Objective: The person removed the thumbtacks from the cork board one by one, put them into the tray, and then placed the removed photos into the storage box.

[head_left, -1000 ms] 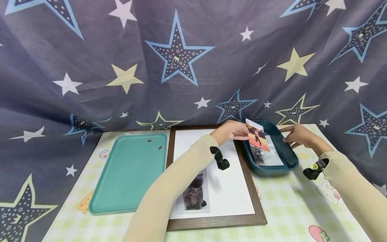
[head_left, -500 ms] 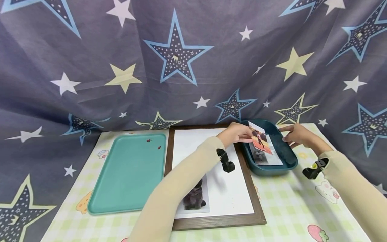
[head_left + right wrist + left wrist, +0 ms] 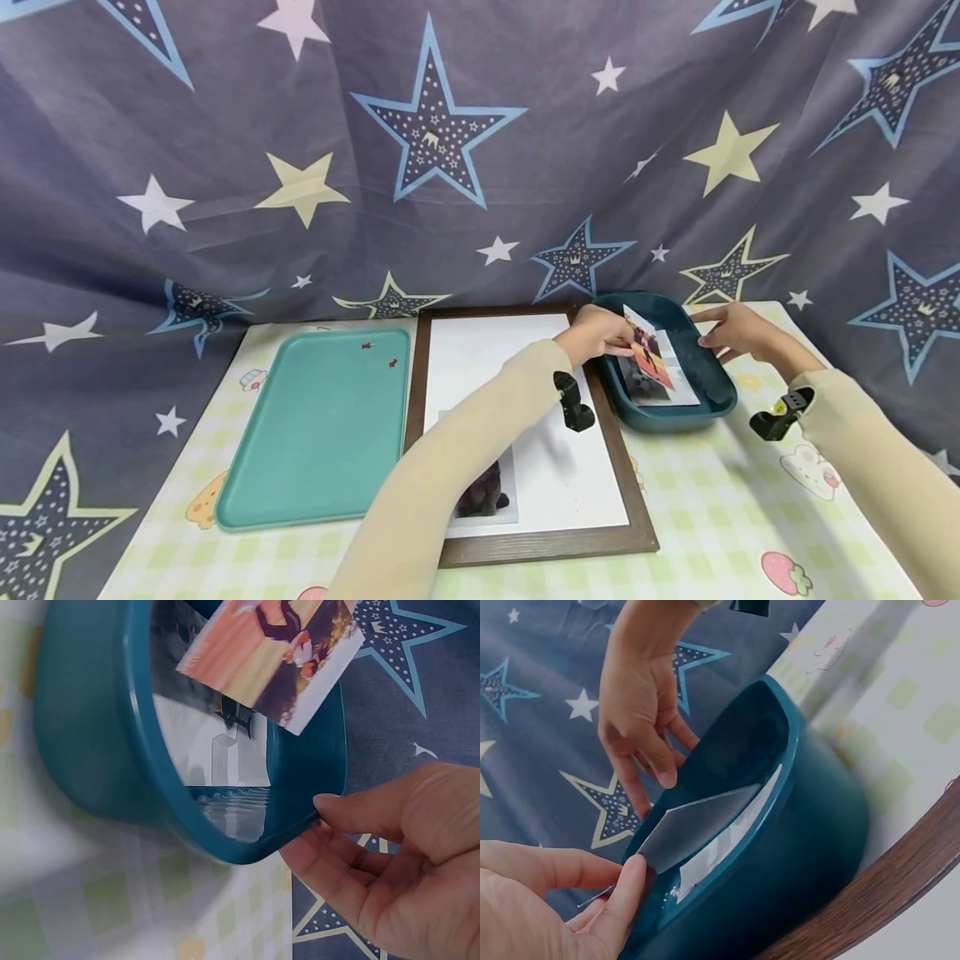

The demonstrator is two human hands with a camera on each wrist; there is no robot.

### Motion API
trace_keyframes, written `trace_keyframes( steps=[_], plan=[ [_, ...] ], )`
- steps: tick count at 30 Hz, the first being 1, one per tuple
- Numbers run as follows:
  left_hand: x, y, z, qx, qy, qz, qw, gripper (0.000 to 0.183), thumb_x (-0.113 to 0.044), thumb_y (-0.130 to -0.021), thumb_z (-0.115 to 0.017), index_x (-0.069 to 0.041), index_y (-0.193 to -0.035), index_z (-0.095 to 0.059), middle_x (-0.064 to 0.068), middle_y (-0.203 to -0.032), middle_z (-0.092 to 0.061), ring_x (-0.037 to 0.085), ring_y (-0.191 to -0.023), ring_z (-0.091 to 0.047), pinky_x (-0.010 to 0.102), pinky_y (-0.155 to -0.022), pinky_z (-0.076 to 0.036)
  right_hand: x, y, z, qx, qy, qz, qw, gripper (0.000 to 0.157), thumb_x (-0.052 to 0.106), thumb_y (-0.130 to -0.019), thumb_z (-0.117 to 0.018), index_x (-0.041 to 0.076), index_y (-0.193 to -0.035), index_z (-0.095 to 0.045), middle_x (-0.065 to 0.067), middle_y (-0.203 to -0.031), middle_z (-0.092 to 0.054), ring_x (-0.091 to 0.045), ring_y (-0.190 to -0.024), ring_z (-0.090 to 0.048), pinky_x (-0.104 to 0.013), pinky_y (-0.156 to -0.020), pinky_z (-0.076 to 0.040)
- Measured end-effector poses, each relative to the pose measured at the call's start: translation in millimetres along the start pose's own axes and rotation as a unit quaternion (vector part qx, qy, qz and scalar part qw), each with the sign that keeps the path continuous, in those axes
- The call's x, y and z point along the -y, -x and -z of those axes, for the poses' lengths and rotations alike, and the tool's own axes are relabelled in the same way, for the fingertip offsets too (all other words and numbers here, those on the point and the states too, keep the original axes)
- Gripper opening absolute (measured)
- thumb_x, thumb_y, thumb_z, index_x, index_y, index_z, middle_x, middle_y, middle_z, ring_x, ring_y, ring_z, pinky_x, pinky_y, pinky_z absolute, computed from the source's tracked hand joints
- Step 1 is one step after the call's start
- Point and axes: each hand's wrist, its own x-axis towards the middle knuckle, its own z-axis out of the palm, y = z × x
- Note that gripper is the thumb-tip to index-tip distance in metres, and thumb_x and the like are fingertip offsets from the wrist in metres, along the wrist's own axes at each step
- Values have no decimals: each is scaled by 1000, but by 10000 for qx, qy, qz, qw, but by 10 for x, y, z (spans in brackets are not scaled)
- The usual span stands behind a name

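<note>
My left hand pinches a small colour photo by its edge, tilted inside the dark teal basin. The right wrist view shows the photo's picture side, a running figure on orange ground. With thumb and fingers my right hand grips the basin's far right rim, seen close in the right wrist view beside the basin wall. Beneath the held photo lies another print with a grey cat, partly covered.
A brown-framed whiteboard lies left of the basin, bearing a dark cat photo half hidden by my left sleeve. Farther left is a green tray with small red pieces. A starry curtain hangs behind the table.
My left hand has moved right and slightly down, carrying the photo further into the basin. The right hand keeps its hold on the rim.
</note>
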Motion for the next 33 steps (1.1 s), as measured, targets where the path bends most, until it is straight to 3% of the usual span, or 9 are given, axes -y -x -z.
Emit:
trace_keyframes(
  steps=[4,11,18,23,27,29,33],
  plan=[
    [20,-24,-57,-142,-13,19,9999,29,33,-71,-57,16,-92,-68,23,-99,-74,30,-80,-69,48,-87,-62,27,9,12,-20,-3,22,10000,57,-3,-98,-59,-18,-147,-35,-43,-125,-56,-24,-92,-69,-43,-76,-65],
    [-10,-31,-126,-475,-597,146,9970,36,30,-71,-64,15,-104,-65,21,-88,-72,35,-92,-75,42,-79,-65,58,19,36,3,-47,-39,10000,57,-3,-98,-58,-17,-148,-35,-43,-128,-55,-28,-93,-70,-45,-78,-65],
    [7,-102,-183,-702,-954,408,9921,39,28,-70,-69,10,-105,-63,17,-86,-66,32,-83,-76,38,-71,-66,46,13,30,-5,-84,-25,10000,57,-3,-98,-59,-17,-148,-35,-42,-126,-56,-24,-91,-70,-44,-77,-65],
    [25,-137,-196,-764,-1202,400,9890,36,26,-69,-72,10,-100,-65,17,-84,-67,28,-71,-75,34,-59,-64,41,21,17,-27,-57,-10,10000,57,-3,-97,-59,-17,-148,-36,-43,-127,-56,-25,-92,-70,-43,-76,-65],
    [46,-144,-202,-718,-1305,300,9884,29,23,-71,-73,9,-95,-66,16,-76,-66,25,-66,-72,35,-62,-65,29,23,8,-75,-33,28,10000,57,-3,-97,-60,-17,-147,-37,-42,-123,-58,-24,-92,-70,-42,-74,-65],
    [47,-138,-209,-724,-1370,297,9875,30,21,-74,-74,8,-100,-67,14,-78,-65,24,-65,-70,35,-68,-66,15,15,3,-84,-40,33,10000,57,-2,-97,-60,-17,-147,-37,-41,-122,-59,-23,-92,-70,-41,-74,-65],
    [33,-149,-231,-767,-1584,326,9838,37,21,-74,-74,6,-107,-65,10,-88,-59,19,-55,-57,35,-68,-66,-8,1,-1,-66,-21,25,10000,57,-2,-97,-60,-17,-147,-37,-42,-125,-57,-24,-93,-70,-42,-75,-65]
  ],
)
